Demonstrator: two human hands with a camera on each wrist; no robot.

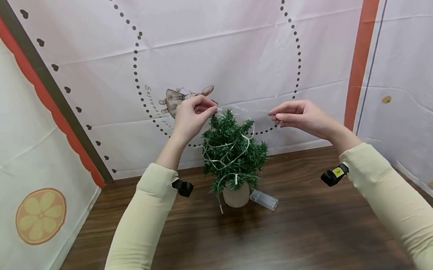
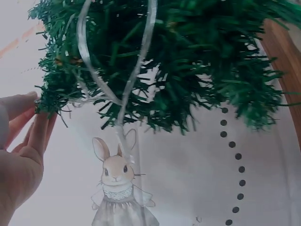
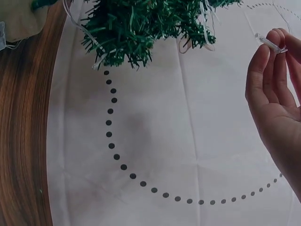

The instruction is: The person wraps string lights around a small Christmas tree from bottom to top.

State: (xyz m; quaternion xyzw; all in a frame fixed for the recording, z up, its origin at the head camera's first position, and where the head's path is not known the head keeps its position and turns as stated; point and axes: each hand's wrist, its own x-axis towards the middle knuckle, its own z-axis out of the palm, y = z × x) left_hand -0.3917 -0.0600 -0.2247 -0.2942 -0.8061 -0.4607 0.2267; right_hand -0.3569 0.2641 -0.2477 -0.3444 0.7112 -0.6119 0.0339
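Note:
A small artificial Christmas tree [image 1: 234,153] stands upright in a pale round pot [image 1: 236,197], with clear string lights [image 1: 248,139] wound loosely round its branches. At the treetop, my left hand [image 1: 191,117] pinches the string lights between thumb and fingers; its fingertips overlap the tip of the greenery in the left wrist view. Off to the right of the treetop, my right hand [image 1: 309,116] pinches the loose end of the string lights, and a small clear bulb [image 3: 269,43] shows at its fingertips. The thin wire spans the gap between both hands.
A clear battery box [image 1: 264,200] lies on the dark wooden table [image 1: 235,254], just right of the pot. Printed cloth [image 1: 223,68] hangs close behind the tree, with more cloth at both sides. Black cameras are strapped to both wrists.

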